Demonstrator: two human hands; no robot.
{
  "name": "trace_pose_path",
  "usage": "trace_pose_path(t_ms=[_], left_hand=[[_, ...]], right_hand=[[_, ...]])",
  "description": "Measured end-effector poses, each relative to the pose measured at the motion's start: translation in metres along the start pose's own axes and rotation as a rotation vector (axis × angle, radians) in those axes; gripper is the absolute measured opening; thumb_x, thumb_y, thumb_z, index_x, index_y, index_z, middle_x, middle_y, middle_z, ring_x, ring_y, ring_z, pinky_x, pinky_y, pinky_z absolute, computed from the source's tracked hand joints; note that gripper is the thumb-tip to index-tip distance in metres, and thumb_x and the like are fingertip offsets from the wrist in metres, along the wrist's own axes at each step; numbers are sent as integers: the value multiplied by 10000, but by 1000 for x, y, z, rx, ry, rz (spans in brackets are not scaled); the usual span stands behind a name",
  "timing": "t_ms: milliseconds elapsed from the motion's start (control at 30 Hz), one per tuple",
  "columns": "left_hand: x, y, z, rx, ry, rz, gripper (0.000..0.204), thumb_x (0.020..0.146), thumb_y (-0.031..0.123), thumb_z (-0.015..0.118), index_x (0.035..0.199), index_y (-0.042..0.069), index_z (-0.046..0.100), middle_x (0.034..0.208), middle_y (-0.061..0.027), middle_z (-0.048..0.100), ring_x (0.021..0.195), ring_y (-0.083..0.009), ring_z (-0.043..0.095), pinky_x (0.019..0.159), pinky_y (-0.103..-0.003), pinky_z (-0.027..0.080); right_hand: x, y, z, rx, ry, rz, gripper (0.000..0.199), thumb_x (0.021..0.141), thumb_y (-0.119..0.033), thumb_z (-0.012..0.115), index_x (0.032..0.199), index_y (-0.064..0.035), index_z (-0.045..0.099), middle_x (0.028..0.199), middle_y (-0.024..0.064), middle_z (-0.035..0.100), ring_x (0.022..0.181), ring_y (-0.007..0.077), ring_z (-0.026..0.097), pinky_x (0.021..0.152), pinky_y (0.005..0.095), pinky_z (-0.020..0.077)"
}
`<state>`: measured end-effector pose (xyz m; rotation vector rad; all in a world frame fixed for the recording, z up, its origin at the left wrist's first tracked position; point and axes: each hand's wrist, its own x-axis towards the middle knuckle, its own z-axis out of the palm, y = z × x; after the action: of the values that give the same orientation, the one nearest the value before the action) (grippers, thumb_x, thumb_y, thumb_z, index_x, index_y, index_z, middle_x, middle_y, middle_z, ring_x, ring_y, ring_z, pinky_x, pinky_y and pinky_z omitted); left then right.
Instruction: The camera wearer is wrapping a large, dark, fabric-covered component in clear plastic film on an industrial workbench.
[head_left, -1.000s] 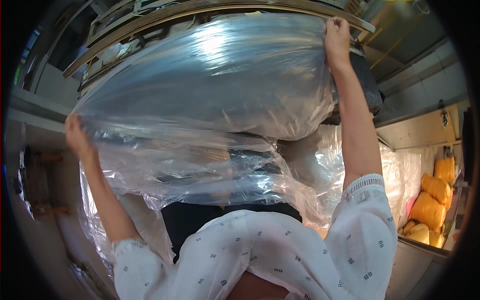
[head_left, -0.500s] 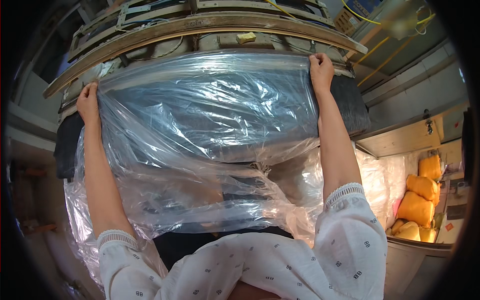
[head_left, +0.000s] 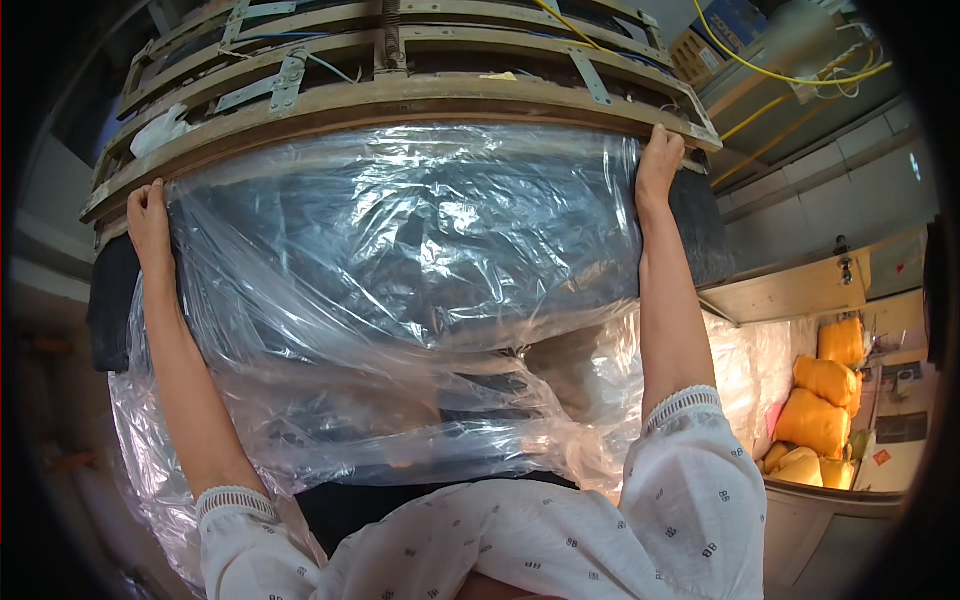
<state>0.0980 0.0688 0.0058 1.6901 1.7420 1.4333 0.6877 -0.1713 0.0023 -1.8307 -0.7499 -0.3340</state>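
A wide sheet of clear plastic film [head_left: 430,230] is stretched between my two hands over a dark surface. Its near part hangs in loose folds toward my body. At the far left corner, my left hand [head_left: 150,228] pinches the film with closed fingers. My right hand [head_left: 657,172] grips the far right corner in the same way. Along the far edge of the film runs a long wooden bar [head_left: 400,103], close above the fingertips of both hands. The bar hides the film's far edge; whether it presses on the film I cannot tell.
Behind the bar is a slatted wooden frame with metal brackets [head_left: 288,80] and a spring [head_left: 391,40]. Yellow cables [head_left: 770,75] hang at the upper right. Orange-yellow bundles [head_left: 815,422] are stacked at the right, near a wooden panel [head_left: 790,287].
The wooden frame has come down over the film's far edge, covering most of a small yellow block. My left hand has shifted left and slightly nearer; my right hand slightly right and nearer.
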Motion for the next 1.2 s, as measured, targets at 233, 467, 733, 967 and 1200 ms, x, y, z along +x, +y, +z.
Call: trace_pose_path(t_ms=[233,467,733,967,1200], left_hand=[[-26,6,-2,394,-38,356,408,910,381,426,1006,10,565,951,-212,579,930,-360,538,801,-385,407],[-43,-26,-58,290,-95,359,346,909,333,449,1071,53,574,1043,-162,596,945,-311,565,826,-330,420],[-127,93,92,15,-305,596,238,804,291,563,954,111,602,946,-100,614,876,-293,591,723,-393,462],[-189,156,115,-172,-426,675,245,767,163,592,1003,101,571,1021,-106,558,976,-298,529,789,-401,409],[-273,30,-121,227,-139,718,381,733,106,642,1105,86,561,1097,-64,561,1004,-236,531,850,-403,376]], right_hand=[[-18,-30,-10,-397,-133,-45,448,892,-386,392,883,25,569,973,243,532,959,426,467,839,439,360],[-41,-27,-71,-73,-400,-345,201,797,-225,601,814,-25,608,850,111,598,818,264,548,757,335,417],[-62,-72,-154,-268,-271,-746,244,797,-76,562,1031,-13,536,1056,137,513,948,293,497,841,360,393],[-192,-196,-80,212,-1103,-730,405,861,-139,444,1257,-54,444,1318,157,398,1226,298,370,1019,386,269],[-144,-110,-73,-362,-954,-801,485,915,-251,349,1357,-52,323,1418,151,280,1314,289,255,1074,373,171]])
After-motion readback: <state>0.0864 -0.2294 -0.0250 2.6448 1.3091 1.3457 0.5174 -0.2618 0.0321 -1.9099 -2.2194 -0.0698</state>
